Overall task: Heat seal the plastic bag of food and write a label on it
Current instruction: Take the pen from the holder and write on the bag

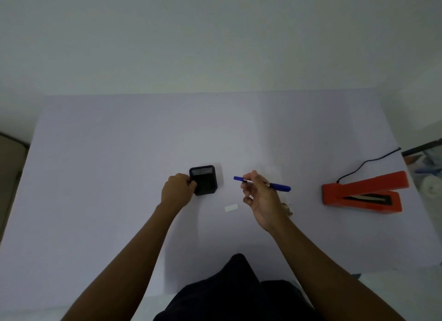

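My right hand holds a blue marker pen level above the table, its cap end pointing left. My left hand grips the left side of a black mesh pen holder standing at the table's middle. A small white label lies flat on the table between my hands, just below the pen. The plastic bag of food is mostly hidden behind my right wrist; only a pale brownish edge shows. An orange heat sealer sits at the right with its arm raised.
The sealer's black cable runs back to the table's right edge. The pale lilac table cover spreads to the far wall. Cluttered items lie beyond the right edge. My dark-clothed lap is at the near edge.
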`<state>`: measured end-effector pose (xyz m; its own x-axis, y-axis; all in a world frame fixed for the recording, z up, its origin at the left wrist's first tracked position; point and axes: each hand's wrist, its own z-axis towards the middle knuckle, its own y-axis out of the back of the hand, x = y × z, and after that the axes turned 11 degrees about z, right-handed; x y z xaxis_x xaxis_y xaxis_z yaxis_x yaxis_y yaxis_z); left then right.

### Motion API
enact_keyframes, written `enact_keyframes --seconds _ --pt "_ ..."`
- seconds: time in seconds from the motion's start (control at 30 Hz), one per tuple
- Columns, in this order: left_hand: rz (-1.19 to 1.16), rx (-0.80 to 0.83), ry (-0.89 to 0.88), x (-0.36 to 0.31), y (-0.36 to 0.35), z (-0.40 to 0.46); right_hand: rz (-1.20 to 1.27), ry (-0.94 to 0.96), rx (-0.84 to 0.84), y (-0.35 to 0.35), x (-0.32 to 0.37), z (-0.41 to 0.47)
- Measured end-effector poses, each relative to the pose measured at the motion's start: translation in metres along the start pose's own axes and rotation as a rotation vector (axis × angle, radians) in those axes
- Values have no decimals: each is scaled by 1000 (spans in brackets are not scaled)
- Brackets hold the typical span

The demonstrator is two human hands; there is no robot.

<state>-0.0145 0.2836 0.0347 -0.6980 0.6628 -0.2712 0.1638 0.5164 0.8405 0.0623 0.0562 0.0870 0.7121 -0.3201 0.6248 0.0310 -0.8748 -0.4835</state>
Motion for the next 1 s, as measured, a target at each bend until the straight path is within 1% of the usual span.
enact_keyframes --seconds 0.07,0.1,0.17,0.2,0.23,0.3,0.33,0.37,0.43,0.5,0.57,0.6,0.7,0.8,0.9,0.97,1.0 --pt "24 16 16 -1 2 -1 -39 -10 -77 -1 -2 -1" --pt "44 -6 24 -2 4 -3 -68 -7 -104 -2 -4 -2" --pt "58 -121 1 -9 11 -13 -113 -1 -128 -4 -5 -3" --pt "23 -176 -62 -15 15 -21 -121 6 -130 -5 -6 -4" --pt "-33 -192 -164 -23 18 -29 -120 15 -130 -7 -5 -4" --pt "-120 -88 -409 -42 23 -50 -112 26 -148 -11 -4 -4" --pt "-111 -25 -510 -50 22 -61 -112 22 -173 -14 -4 -4" --pt "-80 0 -584 -56 18 -69 -117 14 -209 -16 -4 -4" --pt "-32 -24 -656 -63 13 -81 -132 -6 -267 -19 -3 -3" --pt "-34 4 -667 -67 13 -88 -136 -35 -277 -18 0 -1" --pt "-137 116 -626 -73 15 -97 -144 -83 -280 -17 4 1" --pt "-253 195 -569 -76 17 -101 -149 -105 -285 -17 6 1" --pt "-615 445 -347 -84 21 -109 -117 -139 -306 -20 9 4" --pt "-888 647 -106 -92 27 -113 -90 -141 -345 -24 8 9" --pt "-1136 761 33 -95 30 -114 -72 -115 -405 -25 3 17" --pt "-1288 816 92 -92 35 -116 36 -94 -524 -9 7 26" --pt "-1310 826 85 -89 40 -117 77 -81 -604 5 13 31"
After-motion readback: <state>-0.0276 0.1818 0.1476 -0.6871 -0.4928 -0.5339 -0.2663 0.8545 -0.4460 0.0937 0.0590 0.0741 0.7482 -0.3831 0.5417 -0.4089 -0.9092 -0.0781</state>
